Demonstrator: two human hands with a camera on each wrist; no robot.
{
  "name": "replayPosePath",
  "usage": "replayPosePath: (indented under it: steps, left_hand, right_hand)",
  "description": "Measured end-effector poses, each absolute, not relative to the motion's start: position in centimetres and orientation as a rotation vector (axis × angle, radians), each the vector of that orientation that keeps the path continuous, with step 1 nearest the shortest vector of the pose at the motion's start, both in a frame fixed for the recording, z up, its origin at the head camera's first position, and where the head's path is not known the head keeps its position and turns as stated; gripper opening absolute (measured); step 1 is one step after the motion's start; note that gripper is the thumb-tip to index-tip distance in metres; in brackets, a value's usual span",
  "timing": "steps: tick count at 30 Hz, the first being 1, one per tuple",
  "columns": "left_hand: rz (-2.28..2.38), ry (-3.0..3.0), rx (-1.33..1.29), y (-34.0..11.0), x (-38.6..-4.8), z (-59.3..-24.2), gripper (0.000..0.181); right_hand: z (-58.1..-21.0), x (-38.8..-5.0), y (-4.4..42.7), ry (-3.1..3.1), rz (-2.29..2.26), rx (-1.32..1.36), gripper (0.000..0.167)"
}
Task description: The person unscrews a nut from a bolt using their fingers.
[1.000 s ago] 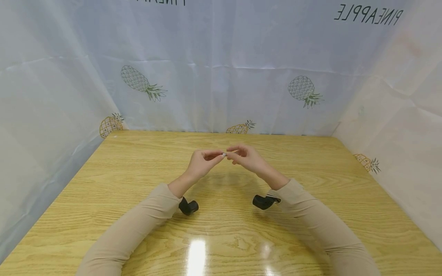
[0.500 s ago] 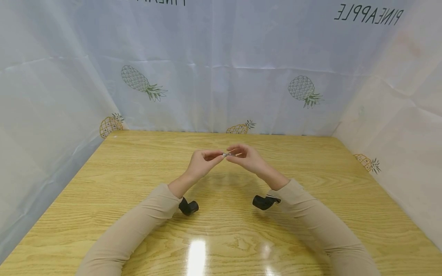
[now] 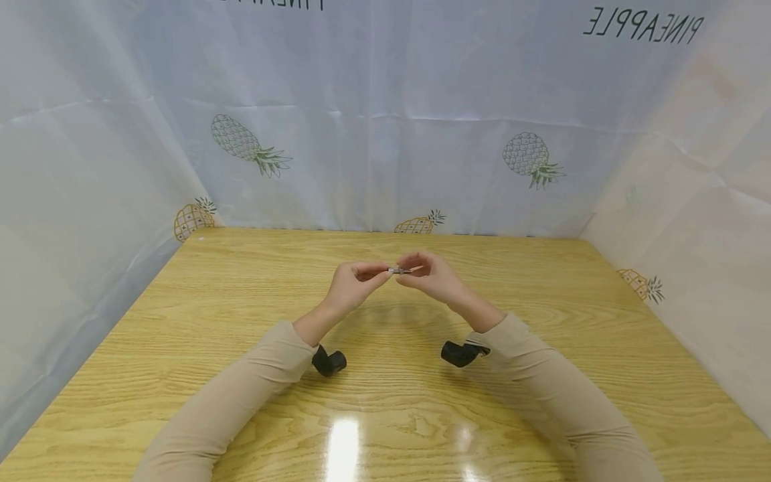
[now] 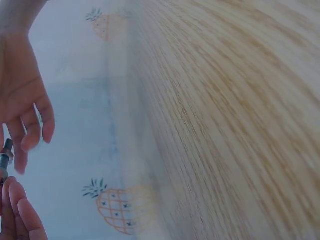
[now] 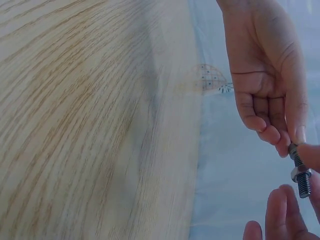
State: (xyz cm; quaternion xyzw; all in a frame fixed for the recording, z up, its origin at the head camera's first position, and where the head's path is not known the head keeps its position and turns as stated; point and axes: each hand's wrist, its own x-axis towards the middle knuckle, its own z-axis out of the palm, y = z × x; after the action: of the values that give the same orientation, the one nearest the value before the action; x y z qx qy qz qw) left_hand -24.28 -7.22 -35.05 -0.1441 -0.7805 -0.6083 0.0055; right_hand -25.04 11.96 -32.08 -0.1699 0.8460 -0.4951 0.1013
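My left hand (image 3: 349, 289) pinches one end of a small metal bolt (image 3: 395, 270) between thumb and fingers, above the table. The bolt's threaded end points toward my right hand (image 3: 438, 278). A nut (image 5: 301, 174) sits partway along the thread, clearest in the right wrist view. The right hand's thumb and fingers are spread around the free end, apart from it in the head view. In the left wrist view, the bolt (image 4: 6, 156) shows at the left edge, partly cut off. Whether any right fingertip touches the nut is hard to tell.
A wood-grain table (image 3: 385, 402) lies under both hands. Pale curtains (image 3: 373, 167) printed with pineapples enclose its back and sides. Black wrist devices (image 3: 460, 353) stick out beneath both sleeve cuffs.
One second ago the right thumb and finger covered most of the bolt. They have since parted from it, exposing the threaded end. The left hand has kept its place and hold.
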Motion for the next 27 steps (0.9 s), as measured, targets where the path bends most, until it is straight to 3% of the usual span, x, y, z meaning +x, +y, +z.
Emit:
replayPosePath:
  steps: [7,14,27]
  left_hand:
    - [-1.899,-2.449,-0.458,-7.24,-24.26,-35.05,0.032]
    - [-1.907,-2.435,-0.461,-7.25,-24.30,-35.11,0.030]
    - [-1.913,-2.441,-0.454,-7.23,-24.23,-35.02,0.031]
  right_hand:
    - [-31.97,-25.13,11.93,2.461,-1.416,-0.500,0.042]
    - [-32.10,-25.22,11.86,2.520,-1.439,-0.469,0.032]
    - [-32.17,-25.28,11.98,2.446,-1.443,-0.483,0.038]
